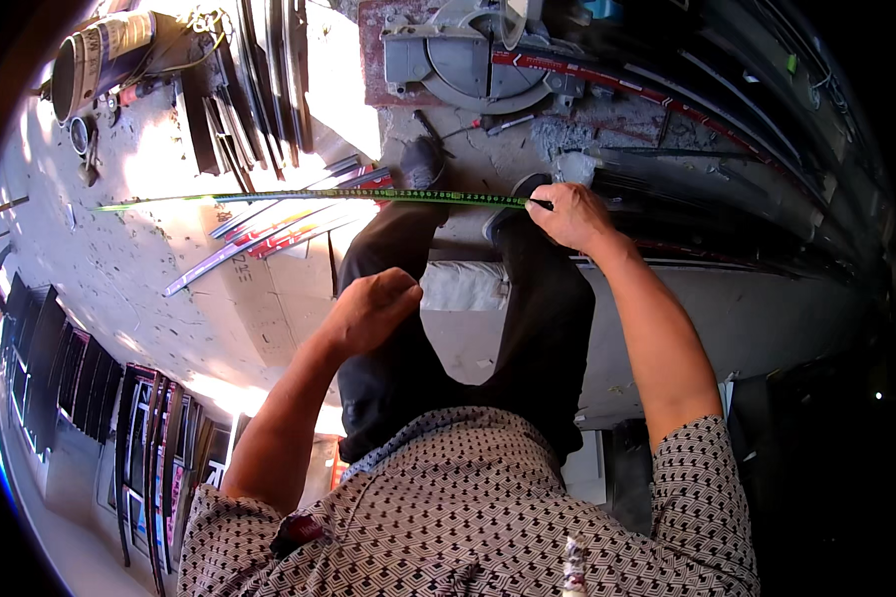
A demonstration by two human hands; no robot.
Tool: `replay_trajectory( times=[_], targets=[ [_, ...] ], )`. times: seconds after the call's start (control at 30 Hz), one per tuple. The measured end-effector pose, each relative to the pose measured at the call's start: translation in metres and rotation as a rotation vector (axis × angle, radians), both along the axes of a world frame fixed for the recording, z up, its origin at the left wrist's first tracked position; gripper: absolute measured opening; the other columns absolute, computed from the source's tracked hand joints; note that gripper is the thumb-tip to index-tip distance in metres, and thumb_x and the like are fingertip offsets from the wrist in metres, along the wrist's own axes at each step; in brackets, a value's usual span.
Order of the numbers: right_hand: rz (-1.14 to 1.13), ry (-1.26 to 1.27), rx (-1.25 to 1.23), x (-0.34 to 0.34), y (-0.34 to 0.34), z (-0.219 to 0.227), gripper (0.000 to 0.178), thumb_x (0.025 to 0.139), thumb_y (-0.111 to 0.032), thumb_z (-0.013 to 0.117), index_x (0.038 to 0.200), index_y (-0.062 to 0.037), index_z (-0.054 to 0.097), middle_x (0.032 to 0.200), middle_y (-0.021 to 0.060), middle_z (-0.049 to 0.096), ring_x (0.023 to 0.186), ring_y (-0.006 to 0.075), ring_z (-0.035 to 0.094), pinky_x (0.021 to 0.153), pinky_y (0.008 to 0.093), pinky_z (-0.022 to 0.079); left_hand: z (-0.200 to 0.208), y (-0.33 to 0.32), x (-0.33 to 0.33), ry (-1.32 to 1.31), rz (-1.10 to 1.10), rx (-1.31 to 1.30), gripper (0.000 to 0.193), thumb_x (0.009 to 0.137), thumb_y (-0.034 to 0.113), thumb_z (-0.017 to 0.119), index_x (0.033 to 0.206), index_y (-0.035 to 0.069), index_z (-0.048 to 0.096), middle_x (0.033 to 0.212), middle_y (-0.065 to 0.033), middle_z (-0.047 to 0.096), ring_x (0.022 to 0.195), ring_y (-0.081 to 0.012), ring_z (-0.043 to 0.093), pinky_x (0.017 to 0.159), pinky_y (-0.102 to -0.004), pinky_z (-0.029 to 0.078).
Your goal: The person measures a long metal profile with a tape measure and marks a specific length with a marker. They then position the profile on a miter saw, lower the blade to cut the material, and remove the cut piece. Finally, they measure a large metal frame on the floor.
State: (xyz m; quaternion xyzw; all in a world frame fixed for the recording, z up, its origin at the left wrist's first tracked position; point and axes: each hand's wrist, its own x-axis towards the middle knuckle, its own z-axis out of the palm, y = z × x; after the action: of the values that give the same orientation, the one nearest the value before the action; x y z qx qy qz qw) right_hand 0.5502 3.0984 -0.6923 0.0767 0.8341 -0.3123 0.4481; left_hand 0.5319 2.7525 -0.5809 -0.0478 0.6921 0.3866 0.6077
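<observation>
**At two o'clock, a right hand (574,216) grips a green measuring tape (338,193)**

Across the upper half, the tape runs almost level from that hand, its far end between nine and ten o'clock. The right thumb and fingers are pinched tight on its near end. Just left of centre, at nine o'clock, the left hand (370,308) appears over the dark trousers (543,298), fingers curled closed; I cannot tell whether anything sits inside. At ten o'clock, the tape crosses above red-and-white strips (274,239). A grey saw base (458,72) stands at twelve.
</observation>
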Motion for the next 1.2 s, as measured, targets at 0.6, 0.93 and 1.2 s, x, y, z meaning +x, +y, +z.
replay_trajectory(
  times=[0.6, 0.93, 1.2],
  targets=[
    [-0.089, 0.116, -0.01, 0.045, -0.006, -0.307, 0.033, 0.093, -0.041, 0.066, 0.106, -0.0125, 0.077, 0.1, 0.0207, 0.074, 0.096, 0.0426, 0.07, 0.085, 0.0487, 0.056, -0.223, 0.043, -0.1, 0.619, 0.366, 0.099, 0.024, 0.106, 0.02, 0.061, 0.105, -0.001, 0.071, 0.083, -0.0018, 0.066, 0.077, -0.0093, 0.058, 0.072, -0.0265, 0.047],
    [-0.066, 0.189, 0.031, 0.066, -0.017, -0.408, 0.036, 0.093, -0.044, 0.064, 0.109, -0.0136, 0.076, 0.107, 0.0169, 0.074, 0.104, 0.0401, 0.068, 0.088, 0.0488, 0.054, -0.164, 0.017, -0.073, 1.118, 0.302, 0.161, 0.031, 0.112, 0.024, 0.05, 0.113, -0.003, 0.066, 0.09, -0.0066, 0.06, 0.077, -0.0118, 0.051, 0.073, -0.0269, 0.04],
    [-0.167, 0.473, -0.026, 0.095, -0.029, -0.44, 0.042, 0.084, -0.033, 0.079, 0.119, -0.0109, 0.069, 0.11, 0.0243, 0.069, 0.108, 0.0424, 0.065, 0.095, 0.0478, 0.052, -0.144, -0.003, -0.009, 1.21, 0.174, 0.078, 0.027, 0.111, 0.024, 0.054, 0.107, 0.0, 0.066, 0.088, -0.0048, 0.06, 0.075, -0.0109, 0.052, 0.072, -0.0271, 0.039]
  ],
)
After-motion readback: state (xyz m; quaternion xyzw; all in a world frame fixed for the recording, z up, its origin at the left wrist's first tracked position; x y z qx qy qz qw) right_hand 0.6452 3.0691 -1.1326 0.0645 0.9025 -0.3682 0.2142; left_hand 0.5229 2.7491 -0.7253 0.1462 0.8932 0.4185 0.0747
